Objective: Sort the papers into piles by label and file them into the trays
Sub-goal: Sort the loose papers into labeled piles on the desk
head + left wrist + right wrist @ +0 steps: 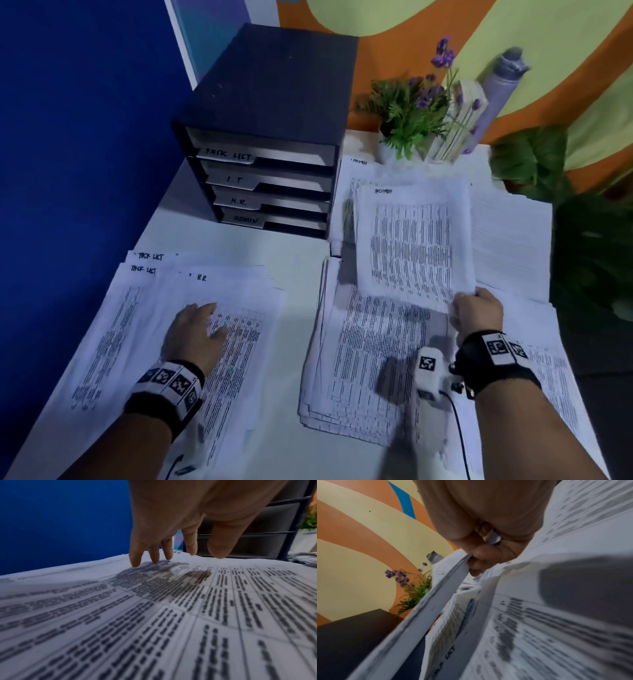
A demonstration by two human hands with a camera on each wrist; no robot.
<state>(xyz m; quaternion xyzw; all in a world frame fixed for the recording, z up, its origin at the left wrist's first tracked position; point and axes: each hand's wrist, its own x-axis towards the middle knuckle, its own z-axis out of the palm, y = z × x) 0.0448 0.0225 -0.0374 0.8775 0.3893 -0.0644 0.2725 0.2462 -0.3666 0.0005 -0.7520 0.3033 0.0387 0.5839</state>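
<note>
My right hand (474, 310) pinches the near right corner of a printed sheet marked ADMIN (411, 240) and holds it lifted above the papers at right; the right wrist view shows that sheet (436, 588) edge-on under the thumb. Beneath it lies the unsorted stack (363, 363). My left hand (195, 334) rests flat, fingers straight, on the top sheet marked H.R. (236, 342) at left; its fingertips (135, 562) touch that paper (154, 615). Sheets marked TASK LIST (144, 270) stick out under it. The black tray unit (270, 144) stands behind, its trays labelled TASK LIST, IT, HR and ADMIN.
An ADMIN sheet (383, 168) lies flat at the back right, with more papers (510, 240) to its right. A potted plant with purple flowers (414, 116) and a grey bottle (496, 92) stand behind them. A blue wall (78, 171) bounds the left side.
</note>
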